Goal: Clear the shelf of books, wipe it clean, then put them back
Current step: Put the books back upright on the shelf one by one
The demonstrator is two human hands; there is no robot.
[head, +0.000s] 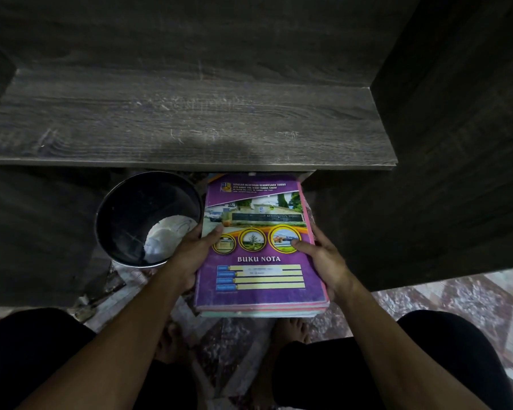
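A stack of books (258, 279) with a purple "BUKU NOTA" notebook on top is held flat below the front edge of the dark wooden shelf (190, 122). My left hand (191, 255) grips the stack's left edge, thumb on the cover. On the right edge, my right hand (323, 258) holds it the same way, thumb pressed on the cover. The shelf board is bare, with pale streaks and scratch marks on its surface. The undersides of the books and my fingers beneath them are hidden.
A black bucket (125, 208) with a crumpled white cloth (166, 235) inside stands on the floor left of the books. Dark cabinet walls (442, 173) rise at right and left. My bare feet and knees are over patterned floor tiles (456, 300).
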